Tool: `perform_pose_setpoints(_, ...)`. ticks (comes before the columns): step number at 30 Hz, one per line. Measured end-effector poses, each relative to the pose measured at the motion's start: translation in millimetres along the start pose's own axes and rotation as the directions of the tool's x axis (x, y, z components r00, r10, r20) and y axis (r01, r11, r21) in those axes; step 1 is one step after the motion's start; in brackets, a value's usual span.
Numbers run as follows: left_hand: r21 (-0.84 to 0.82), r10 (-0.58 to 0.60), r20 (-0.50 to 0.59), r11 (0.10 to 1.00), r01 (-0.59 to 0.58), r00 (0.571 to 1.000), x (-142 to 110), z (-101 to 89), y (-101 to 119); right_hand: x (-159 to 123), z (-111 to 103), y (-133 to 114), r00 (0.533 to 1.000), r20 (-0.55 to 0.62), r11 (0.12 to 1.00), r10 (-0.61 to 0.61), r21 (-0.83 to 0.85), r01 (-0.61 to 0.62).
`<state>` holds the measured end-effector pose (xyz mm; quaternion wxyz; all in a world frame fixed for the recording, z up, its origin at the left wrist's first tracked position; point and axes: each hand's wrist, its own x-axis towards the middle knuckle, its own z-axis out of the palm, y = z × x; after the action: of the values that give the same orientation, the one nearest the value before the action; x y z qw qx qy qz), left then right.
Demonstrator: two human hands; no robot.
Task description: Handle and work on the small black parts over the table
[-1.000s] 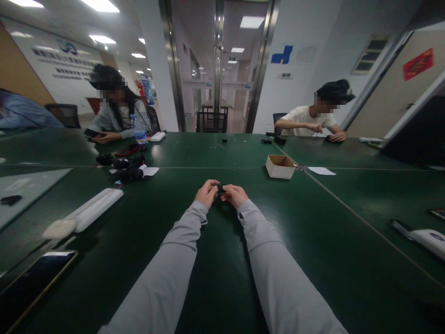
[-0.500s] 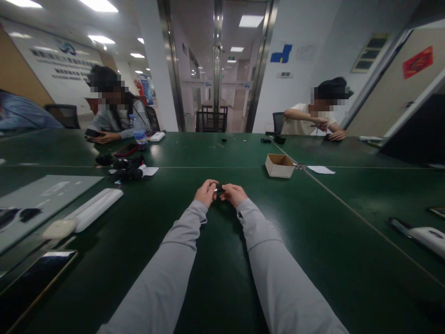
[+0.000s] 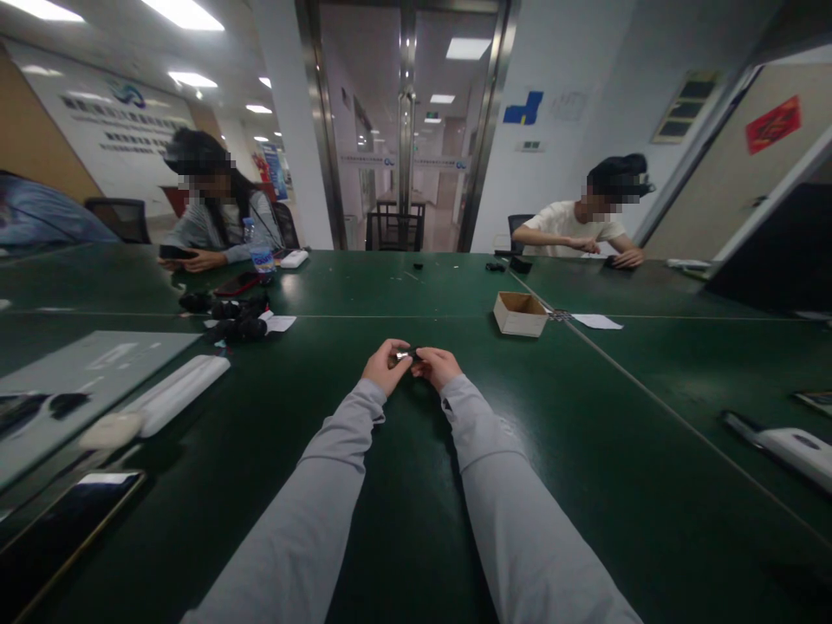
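Note:
My left hand (image 3: pixel 385 366) and my right hand (image 3: pixel 440 367) meet above the green table (image 3: pixel 416 485), straight ahead at arm's length. Between their fingertips is a small dark object with a shiny silver end (image 3: pixel 404 355); it is too small to name its kind. The silver end lies at the fingers of my left hand, while the thumb and fingers of my right hand pinch the black part. Fingers hide much of the object.
An open cardboard box (image 3: pixel 520 316) stands right of my hands, near white paper (image 3: pixel 596 321). Leftward lie black gadgets (image 3: pixel 237 316), a white case (image 3: pixel 185 394) and a phone (image 3: pixel 65 537). A water bottle (image 3: pixel 261 251) stands farther back. Two people sit across the table.
My left thumb has shifted, and more of the silver end shows between the fingers. The person at the far right has lowered an arm a little.

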<state>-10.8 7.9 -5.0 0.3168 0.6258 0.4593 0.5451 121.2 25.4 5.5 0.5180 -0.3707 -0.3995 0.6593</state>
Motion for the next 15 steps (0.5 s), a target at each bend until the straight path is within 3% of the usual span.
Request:
perform_pose_setpoints(5, -0.110, 0.062, -0.109, 0.991, -0.074, 0.992, -9.8, 8.1, 10.9, -17.7, 9.2, -1.4, 0.994, 0.061, 0.983, 0.092, 0.153, -0.101)
perform_pose_setpoints(8, -0.053, 0.067, -0.151, 0.996, -0.076, 0.986, -23.3, -2.1, 26.7, -43.6, 19.3, -1.6, 0.987, 0.026, 0.970, 0.160, 0.179, -0.162)
perform_pose_setpoints(10, 0.066, 0.082, -0.150, 0.995, -0.073, 0.985, -36.0, -23.7, 42.3, -71.8, 20.9, -11.6, 0.984, 0.036, 0.983, 0.176, 0.039, -0.177)
perform_pose_setpoints(12, 0.195, 0.070, -0.126, 0.980, -0.045, 0.990, -53.0, -58.3, 60.1, -109.8, 12.4, -35.5, 0.986, 0.103, 0.970, 0.134, -0.217, -0.110)
perform_pose_setpoints(14, 0.303, -0.005, -0.057, 0.953, 0.022, 0.998, -76.3, -101.9, 75.5, -155.1, -10.1, -72.0, 0.978, 0.207, 0.858, -0.001, -0.503, 0.107)
perform_pose_setpoints(15, 0.330, -0.083, -0.025, 0.940, 0.087, 0.996, -90.9, -124.9, 80.8, -179.0, -27.2, -92.4, 0.969, 0.232, 0.739, -0.081, -0.638, 0.214)
